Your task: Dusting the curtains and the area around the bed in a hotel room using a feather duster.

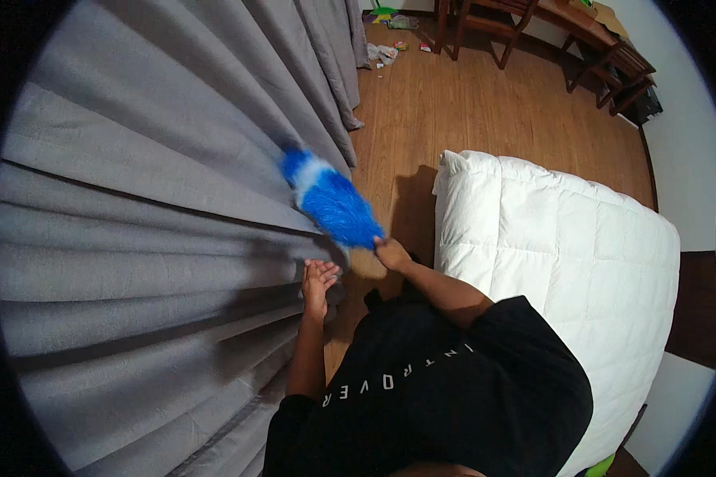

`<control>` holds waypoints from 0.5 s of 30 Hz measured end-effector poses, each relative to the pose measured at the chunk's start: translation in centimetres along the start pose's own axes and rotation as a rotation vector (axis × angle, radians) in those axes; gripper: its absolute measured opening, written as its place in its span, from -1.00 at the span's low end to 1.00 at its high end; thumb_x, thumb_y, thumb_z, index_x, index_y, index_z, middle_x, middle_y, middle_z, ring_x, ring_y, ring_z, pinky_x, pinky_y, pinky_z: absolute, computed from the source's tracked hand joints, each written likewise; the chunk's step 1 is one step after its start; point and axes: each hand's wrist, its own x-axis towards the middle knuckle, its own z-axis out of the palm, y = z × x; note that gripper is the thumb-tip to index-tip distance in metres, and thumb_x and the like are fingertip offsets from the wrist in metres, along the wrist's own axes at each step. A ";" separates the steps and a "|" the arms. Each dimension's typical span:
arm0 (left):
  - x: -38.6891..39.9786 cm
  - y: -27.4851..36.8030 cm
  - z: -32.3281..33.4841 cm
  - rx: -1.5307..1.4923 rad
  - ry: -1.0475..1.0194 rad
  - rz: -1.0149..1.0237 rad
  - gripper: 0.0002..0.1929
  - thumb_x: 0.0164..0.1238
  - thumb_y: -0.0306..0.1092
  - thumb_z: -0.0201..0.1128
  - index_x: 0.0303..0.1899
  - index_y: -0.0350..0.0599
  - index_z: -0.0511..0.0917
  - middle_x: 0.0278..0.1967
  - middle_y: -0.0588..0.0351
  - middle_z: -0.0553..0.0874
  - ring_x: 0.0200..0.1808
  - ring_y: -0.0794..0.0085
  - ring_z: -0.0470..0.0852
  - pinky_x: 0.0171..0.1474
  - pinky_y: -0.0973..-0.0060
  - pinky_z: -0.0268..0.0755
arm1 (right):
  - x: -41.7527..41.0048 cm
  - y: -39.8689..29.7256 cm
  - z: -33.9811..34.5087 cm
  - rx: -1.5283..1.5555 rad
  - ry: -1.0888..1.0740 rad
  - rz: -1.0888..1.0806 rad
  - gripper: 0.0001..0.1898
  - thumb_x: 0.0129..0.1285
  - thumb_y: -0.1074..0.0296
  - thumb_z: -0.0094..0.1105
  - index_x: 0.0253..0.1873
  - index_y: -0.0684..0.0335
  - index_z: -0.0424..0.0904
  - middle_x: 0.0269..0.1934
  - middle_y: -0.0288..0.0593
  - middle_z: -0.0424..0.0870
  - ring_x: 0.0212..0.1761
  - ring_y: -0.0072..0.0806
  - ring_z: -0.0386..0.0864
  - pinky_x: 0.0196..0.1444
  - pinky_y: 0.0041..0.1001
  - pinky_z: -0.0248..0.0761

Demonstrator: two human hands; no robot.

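A fluffy blue duster (339, 206) with a white band extends from my right hand (392, 253), which is closed around its near end. The duster's far tip lies against or just in front of the long grey curtain (155, 268); contact is hard to tell, as the tip is blurred. My left hand (318, 280) is raised beside the curtain's folds with nothing in it, its fingers extended and slightly bent. The duster's handle is hidden inside my right hand.
A bed with a white quilted comforter (531, 238) stands at my right. Wood flooring (507, 107) runs ahead to a wooden chair (492, 27) and a desk (579, 24). A crumpled plastic bag (385, 53) and small litter lie near the curtain's far end, by a green broom (383, 12).
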 end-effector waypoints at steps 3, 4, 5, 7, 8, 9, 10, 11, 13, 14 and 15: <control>0.4 -0.4 -1.2 -0.006 0.010 0.007 -0.63 0.31 0.10 -0.25 -0.33 0.01 0.30 -0.36 0.20 0.50 -0.19 0.39 0.54 -0.13 0.43 0.28 | 0.4 4.3 -1.3 -0.065 0.097 -0.072 -0.50 0.27 0.02 -0.34 -0.19 0.38 0.49 -0.21 0.23 0.49 -0.07 0.07 0.41 -0.03 -0.23 0.24; 0.5 -0.5 -1.4 -0.014 0.016 0.039 -0.63 0.31 0.10 -0.25 -0.33 0.01 0.30 -0.36 0.20 0.50 -0.19 0.39 0.54 -0.13 0.43 0.28 | 0.3 4.3 -1.9 -0.106 0.137 -0.085 -0.49 0.27 0.01 -0.34 -0.21 0.39 0.49 -0.25 0.23 0.51 -0.11 0.07 0.43 -0.06 -0.24 0.25; 0.7 -0.7 -1.4 0.000 0.013 0.011 -0.63 0.31 0.10 -0.25 -0.37 0.01 0.29 -0.41 0.22 0.49 -0.22 0.41 0.55 -0.16 0.44 0.29 | 0.0 3.7 -2.9 0.058 0.182 -0.120 -0.50 0.27 0.01 -0.32 -0.24 0.40 0.48 -0.30 0.21 0.51 -0.17 0.05 0.45 -0.09 -0.24 0.25; 0.8 -1.1 -1.2 0.005 0.015 -0.018 -0.63 0.32 0.10 -0.25 -0.40 0.02 0.28 -0.45 0.25 0.48 -0.26 0.42 0.56 -0.18 0.45 0.30 | -0.2 0.7 -5.5 0.263 0.319 -0.158 -0.50 0.27 0.00 -0.30 -0.32 0.42 0.44 -0.43 0.12 0.51 -0.33 -0.06 0.45 -0.21 -0.26 0.26; 1.0 -1.1 -0.8 0.024 -0.020 -0.019 -0.62 0.31 0.11 -0.26 -0.40 0.01 0.29 -0.49 0.25 0.48 -0.31 0.45 0.56 -0.21 0.47 0.30 | -0.2 -1.7 -6.9 0.315 0.418 -0.167 -0.49 0.28 0.00 -0.29 -0.37 0.43 0.40 -0.51 0.05 0.49 -0.43 -0.14 0.45 -0.29 -0.28 0.25; 1.1 -1.2 -0.5 0.082 -0.069 -0.038 -0.60 0.31 0.13 -0.27 -0.40 0.00 0.29 -0.52 0.25 0.48 -0.37 0.47 0.57 -0.24 0.49 0.30 | -0.5 -4.1 -8.1 0.375 0.489 -0.363 -0.51 0.28 0.01 -0.28 -0.39 0.42 0.37 -0.55 -0.01 0.45 -0.48 -0.24 0.41 -0.34 -0.30 0.24; 1.1 -1.1 -0.1 0.044 -0.054 -0.019 -0.60 0.31 0.13 -0.27 -0.40 0.00 0.29 -0.52 0.25 0.48 -0.37 0.47 0.57 -0.24 0.49 0.30 | -0.9 -6.5 -9.2 0.444 0.566 -0.474 -0.53 0.28 0.02 -0.27 -0.41 0.41 0.34 -0.59 -0.07 0.42 -0.52 -0.34 0.37 -0.40 -0.33 0.23; 1.2 -1.1 0.2 0.076 -0.074 -0.019 -0.58 0.29 0.15 -0.26 -0.40 -0.01 0.30 -0.54 0.25 0.48 -0.39 0.47 0.57 -0.25 0.51 0.30 | -1.4 -8.6 -10.1 0.443 0.565 -0.477 -0.53 0.28 0.02 -0.27 -0.41 0.41 0.34 -0.59 -0.07 0.42 -0.52 -0.34 0.37 -0.40 -0.33 0.23; 1.3 -0.8 0.9 0.106 -0.094 -0.016 -0.56 0.28 0.17 -0.25 -0.41 -0.03 0.31 -0.55 0.24 0.48 -0.40 0.46 0.58 -0.26 0.52 0.31 | -2.1 -12.0 -11.1 0.603 0.637 -0.688 -0.57 0.29 0.05 -0.26 -0.39 0.38 0.31 -0.62 -0.15 0.35 -0.55 -0.46 0.30 -0.46 -0.39 0.20; 1.3 -0.7 1.1 0.125 -0.082 -0.004 -0.54 0.26 0.19 -0.24 -0.41 -0.04 0.32 -0.56 0.23 0.48 -0.41 0.46 0.58 -0.27 0.54 0.31 | -2.1 -13.2 -10.8 0.584 0.633 -0.609 -0.57 0.29 0.05 -0.26 -0.39 0.38 0.31 -0.62 -0.15 0.35 -0.55 -0.46 0.30 -0.46 -0.39 0.20; 1.3 -0.6 1.2 0.150 -0.096 -0.005 -0.52 0.24 0.22 -0.22 -0.41 -0.06 0.33 -0.56 0.22 0.49 -0.42 0.45 0.58 -0.27 0.55 0.31 | -1.9 -13.9 -10.3 0.645 0.582 -0.672 -0.58 0.29 0.07 -0.26 -0.38 0.38 0.31 -0.61 -0.12 0.37 -0.55 -0.39 0.33 -0.45 -0.37 0.21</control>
